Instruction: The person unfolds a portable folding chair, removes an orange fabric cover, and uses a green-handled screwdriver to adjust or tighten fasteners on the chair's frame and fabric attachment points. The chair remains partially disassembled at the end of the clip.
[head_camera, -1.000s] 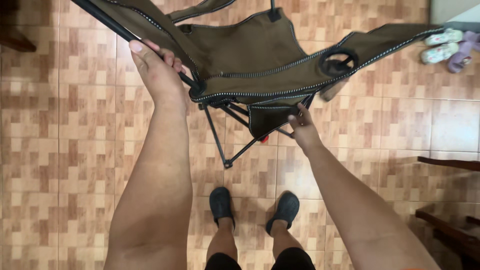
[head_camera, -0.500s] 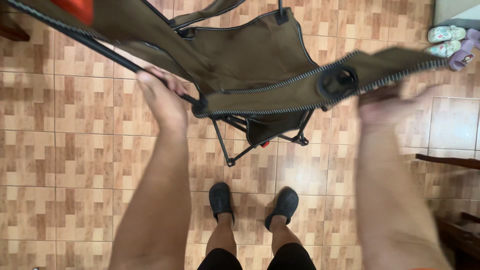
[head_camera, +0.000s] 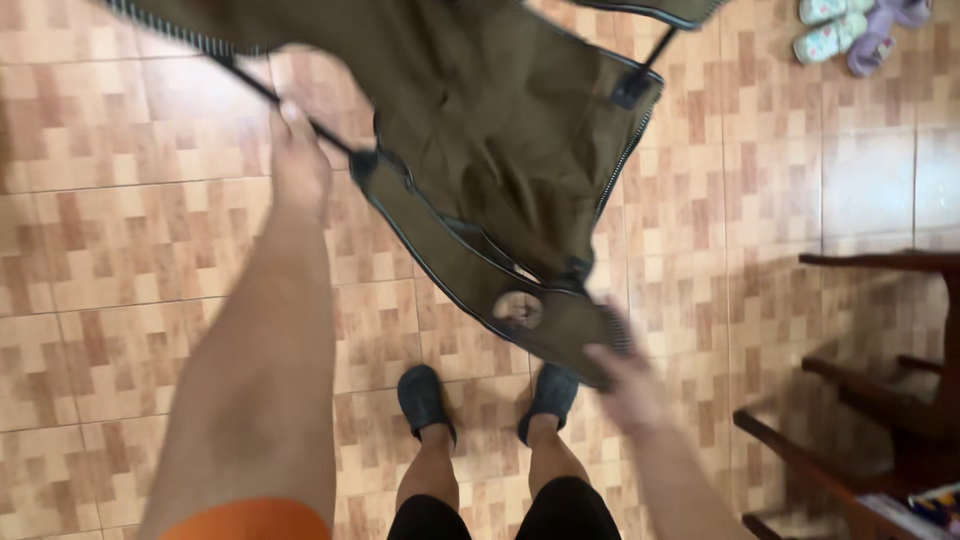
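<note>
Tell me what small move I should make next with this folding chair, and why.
Probably swing the armrest in your right hand away from your legs. The folding chair hangs tilted off the tiled floor, your left hand grips its frame, and the armrest end sits right above your shoes.

Brown tiled floor (head_camera: 120, 280), dark wooden furniture (head_camera: 880, 400) right, sandals (head_camera: 860, 25) beyond.

One head cam, looks straight down, close over arms; chair (head_camera: 500, 150) up top, shoes (head_camera: 485, 400) & floor (head_camera: 100, 250) below.
</note>
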